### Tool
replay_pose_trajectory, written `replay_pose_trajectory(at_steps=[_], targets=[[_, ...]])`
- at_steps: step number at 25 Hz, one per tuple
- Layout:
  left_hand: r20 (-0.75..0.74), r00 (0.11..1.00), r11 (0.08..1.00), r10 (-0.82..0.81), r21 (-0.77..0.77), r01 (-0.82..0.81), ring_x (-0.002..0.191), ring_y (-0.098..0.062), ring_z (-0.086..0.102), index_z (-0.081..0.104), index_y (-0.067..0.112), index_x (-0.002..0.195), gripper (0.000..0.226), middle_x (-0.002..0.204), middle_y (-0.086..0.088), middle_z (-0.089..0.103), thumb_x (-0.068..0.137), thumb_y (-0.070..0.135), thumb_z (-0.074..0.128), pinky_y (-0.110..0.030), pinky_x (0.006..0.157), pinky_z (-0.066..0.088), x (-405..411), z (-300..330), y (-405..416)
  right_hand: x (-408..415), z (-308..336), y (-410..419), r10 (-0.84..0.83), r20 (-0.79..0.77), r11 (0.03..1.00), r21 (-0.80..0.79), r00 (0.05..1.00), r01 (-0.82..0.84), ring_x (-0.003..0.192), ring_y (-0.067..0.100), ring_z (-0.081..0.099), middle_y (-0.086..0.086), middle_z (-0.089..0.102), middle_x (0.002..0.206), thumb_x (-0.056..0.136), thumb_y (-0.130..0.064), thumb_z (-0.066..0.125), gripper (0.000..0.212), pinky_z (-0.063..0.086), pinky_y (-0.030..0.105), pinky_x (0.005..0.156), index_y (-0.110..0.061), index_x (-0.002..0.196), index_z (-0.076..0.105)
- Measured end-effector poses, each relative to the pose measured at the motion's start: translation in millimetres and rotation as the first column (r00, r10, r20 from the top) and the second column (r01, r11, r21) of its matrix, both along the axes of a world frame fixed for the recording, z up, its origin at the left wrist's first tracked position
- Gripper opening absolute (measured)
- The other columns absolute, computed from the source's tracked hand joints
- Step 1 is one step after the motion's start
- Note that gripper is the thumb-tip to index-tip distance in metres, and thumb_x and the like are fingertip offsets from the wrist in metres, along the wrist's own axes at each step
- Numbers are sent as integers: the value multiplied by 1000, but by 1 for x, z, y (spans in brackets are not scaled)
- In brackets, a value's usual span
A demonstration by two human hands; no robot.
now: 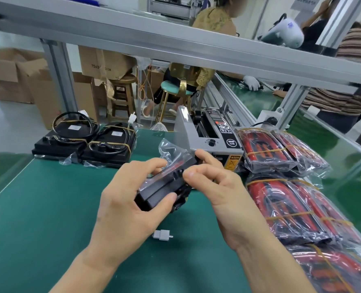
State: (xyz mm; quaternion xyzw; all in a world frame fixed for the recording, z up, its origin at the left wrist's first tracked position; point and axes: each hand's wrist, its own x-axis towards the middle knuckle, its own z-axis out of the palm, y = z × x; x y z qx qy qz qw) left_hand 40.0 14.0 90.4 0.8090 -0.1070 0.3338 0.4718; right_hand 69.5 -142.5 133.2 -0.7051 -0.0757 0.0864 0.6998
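A black box-shaped device (157,192) in a clear plastic bag (171,150) is held above the green mat (48,208) at the centre of the view. My left hand (128,199) grips its near end, thumb on the side and fingers over the top. At the far end my right hand (215,182) pinches the bag and the device. A small white connector (163,235) lies on the mat just below my hands.
A grey tape dispenser machine (209,134) stands behind my hands. Stacks of bagged red-and-black items (281,199) bound with rubber bands fill the right side. Two black units with coiled cables (84,138) lie at the back left. An aluminium frame rail (175,45) crosses overhead; people sit beyond.
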Motion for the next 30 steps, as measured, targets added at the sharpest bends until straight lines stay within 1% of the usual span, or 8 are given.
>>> replay_pose_trajectory(at_steps=[3, 8, 11, 15, 19, 21, 27, 30], targets=[[6, 1000, 1000, 18, -1, -18, 94, -9, 59, 62, 22, 111, 46, 101, 11, 62, 67, 24, 75, -19, 84, 46, -1, -2, -5, 5, -1, 1, -8, 21, 1000, -20, 1000, 8, 111, -31, 37, -16, 49, 140, 76, -23, 70, 10, 30, 19, 96, -17, 71, 76], [-22, 999, 998, 34, -45, -35, 89, -11, 59, 58, 28, 105, 40, 98, 10, 61, 67, 37, 69, -23, 78, 47, -3, -2, -7, 9, -6, 3, -12, 37, 999, -33, 999, 13, 111, -27, 43, -9, 53, 137, 77, -15, 70, 10, 33, 19, 94, -11, 69, 74], [-29, 999, 998, 38, -56, -40, 86, -11, 59, 57, 29, 103, 40, 95, 9, 61, 67, 34, 73, -20, 77, 46, -3, -2, -8, 10, -7, 2, 12, 43, 1000, -27, 999, -11, 111, -23, 47, -9, 53, 137, 78, -11, 69, 11, 34, 19, 93, -9, 68, 74], [-53, 997, 996, 56, -64, -59, 84, -13, 59, 59, 24, 102, 41, 93, 9, 62, 65, 28, 77, -18, 77, 45, -2, -4, -6, 12, -7, 2, 26, 39, 999, -32, 999, -25, 109, -24, 47, -5, 55, 136, 79, -8, 68, 14, 34, 20, 96, -12, 67, 73], [-42, 999, 997, 30, -70, -33, 86, -13, 59, 59, 26, 101, 36, 94, 11, 62, 68, 37, 70, -18, 77, 44, -2, -3, -6, 15, -10, 2, 10, 48, 999, -51, 999, -7, 120, -3, 52, -5, 55, 134, 79, -8, 69, 11, 36, 33, 108, -8, 69, 74], [-35, 999, 997, 27, -71, -30, 87, -15, 59, 60, 25, 100, 34, 95, 11, 62, 69, 36, 69, -20, 77, 45, -2, -3, -5, 16, -10, 2, 1, 55, 998, -66, 999, 3, 121, -1, 52, -4, 56, 133, 79, -8, 69, 11, 35, 34, 110, -9, 69, 74], [39, 999, 998, 21, 61, -23, 94, -17, 59, 70, 21, 104, 30, 98, 5, 61, 76, 31, 65, -25, 84, 46, 0, -3, -5, 17, -9, 3, 3, 93, 993, -118, 996, 8, 114, -11, 51, 0, 60, 126, 79, -9, 71, 17, 38, 27, 104, -16, 63, 74], [64, 997, 992, 49, 111, -56, 94, -20, 61, 73, 19, 102, 29, 99, 1, 62, 78, 30, 63, -30, 83, 48, 0, -3, -5, 16, -10, 3, -10, 128, 991, -134, 992, 27, 115, -9, 52, -2, 64, 118, 78, -8, 71, 19, 41, 29, 102, -17, 62, 75]])
